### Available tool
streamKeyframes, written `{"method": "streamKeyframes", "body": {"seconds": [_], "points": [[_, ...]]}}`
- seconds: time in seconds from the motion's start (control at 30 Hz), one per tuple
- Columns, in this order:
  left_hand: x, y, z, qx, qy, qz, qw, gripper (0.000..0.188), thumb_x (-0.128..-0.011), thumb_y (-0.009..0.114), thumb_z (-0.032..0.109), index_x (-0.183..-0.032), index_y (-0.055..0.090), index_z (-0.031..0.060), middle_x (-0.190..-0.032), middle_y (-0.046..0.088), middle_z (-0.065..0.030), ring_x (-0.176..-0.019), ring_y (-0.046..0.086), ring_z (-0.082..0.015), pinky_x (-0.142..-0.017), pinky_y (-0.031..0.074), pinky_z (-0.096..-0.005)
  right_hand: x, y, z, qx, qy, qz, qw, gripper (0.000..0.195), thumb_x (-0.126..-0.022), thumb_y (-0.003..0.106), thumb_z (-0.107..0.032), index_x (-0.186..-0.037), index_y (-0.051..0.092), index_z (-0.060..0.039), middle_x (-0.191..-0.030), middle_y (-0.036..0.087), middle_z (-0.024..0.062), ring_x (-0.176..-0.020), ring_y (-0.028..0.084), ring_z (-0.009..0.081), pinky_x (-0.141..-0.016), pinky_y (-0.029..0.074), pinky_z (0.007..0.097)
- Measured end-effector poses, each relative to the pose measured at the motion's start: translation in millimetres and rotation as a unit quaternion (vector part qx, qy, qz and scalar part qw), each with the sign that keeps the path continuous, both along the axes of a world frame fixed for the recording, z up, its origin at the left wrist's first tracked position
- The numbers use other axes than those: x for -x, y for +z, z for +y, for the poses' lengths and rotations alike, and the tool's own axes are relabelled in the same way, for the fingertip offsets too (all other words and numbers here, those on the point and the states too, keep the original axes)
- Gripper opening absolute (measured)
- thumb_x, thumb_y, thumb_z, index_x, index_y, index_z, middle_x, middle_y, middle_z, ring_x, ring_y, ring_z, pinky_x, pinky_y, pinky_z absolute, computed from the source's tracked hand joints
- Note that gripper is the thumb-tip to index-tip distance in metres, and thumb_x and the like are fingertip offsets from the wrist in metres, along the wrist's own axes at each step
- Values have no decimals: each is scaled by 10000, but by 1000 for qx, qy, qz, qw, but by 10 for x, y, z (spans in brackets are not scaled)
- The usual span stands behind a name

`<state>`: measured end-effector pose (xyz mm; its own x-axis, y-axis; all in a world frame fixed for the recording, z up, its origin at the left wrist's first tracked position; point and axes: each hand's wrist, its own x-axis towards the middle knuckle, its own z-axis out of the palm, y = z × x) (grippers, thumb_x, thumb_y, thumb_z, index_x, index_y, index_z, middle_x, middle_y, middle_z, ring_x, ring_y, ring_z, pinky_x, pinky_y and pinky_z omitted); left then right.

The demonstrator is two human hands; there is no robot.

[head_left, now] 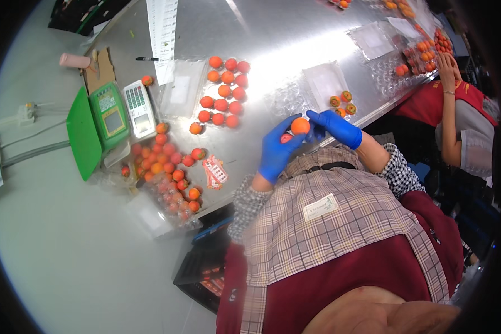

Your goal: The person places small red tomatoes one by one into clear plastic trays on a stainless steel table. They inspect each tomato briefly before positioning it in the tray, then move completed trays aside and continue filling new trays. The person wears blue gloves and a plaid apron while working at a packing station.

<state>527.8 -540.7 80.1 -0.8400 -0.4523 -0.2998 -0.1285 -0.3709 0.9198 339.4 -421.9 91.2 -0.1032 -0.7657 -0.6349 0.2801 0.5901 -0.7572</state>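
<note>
My left hand (277,144), in a blue glove, holds an orange fruit (300,125) that looks like a small persimmon. A second, redder fruit (286,137) shows between its fingers. My right hand (332,127), also gloved in blue, is close beside the orange fruit; whether it grips anything is hidden. Just beyond both hands lies an opened clear plastic clamshell (290,100) with moulded cups. Several fruits with green calyxes (346,97) rest on its flat half (323,81). Further left, rows of fruits (224,91) fill another opened clamshell (185,73).
Loose fruits (163,156) are heaped at the left table edge, near a filled clamshell (171,196) and printed labels (215,172). Behind stand a green scale (108,115) and white keypad device (139,106). A co-worker's hands (447,69) rest at right. A black crate (196,271) sits below.
</note>
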Motion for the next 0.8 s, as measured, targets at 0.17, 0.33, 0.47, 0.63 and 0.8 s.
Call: {"method": "streamKeyframes", "body": {"seconds": [0.17,0.33,0.47,0.63,0.8], "points": [[-108,-121,-29,-193,16,5,981,390,-990,578,304,-1227,618,-3,-986,666,-44,-776,588,-101,-698,484,-236,91,253,-130,128,16,152,980,357,-907,702,-220,-1230,685,-68,-1126,704,18,-824,594,88,-806,493,254],[-152,-225,-5,-227,-19,47,973,423,-1058,436,380,-1258,569,32,-948,632,-47,-813,592,-114,-724,483,-251,-16,431,-342,178,145,177,957,521,-877,744,-145,-1377,599,-117,-1297,631,29,-988,594,115,-880,488,269],[-168,-236,-44,-263,1,63,963,480,-1080,367,434,-1307,533,45,-954,629,-56,-821,591,-125,-716,485,-263,-62,431,-471,165,173,184,953,487,-861,774,-166,-1324,634,-110,-1252,648,29,-1026,595,127,-893,482,273],[-211,-438,-113,-340,71,64,935,487,-1080,375,380,-1414,464,37,-1082,642,-79,-882,610,-149,-745,497,-276,-81,373,-763,156,178,266,934,454,-813,818,-224,-1224,675,-94,-1119,683,32,-923,602,129,-829,502,281],[-232,-541,-139,-312,69,55,946,567,-932,508,112,-1482,408,26,-1412,532,-143,-1202,593,-257,-942,496,-321,-79,105,-1543,184,125,405,887,439,-796,806,-254,-1186,688,-89,-1044,698,82,-842,646,191,-796,536,316]]}}
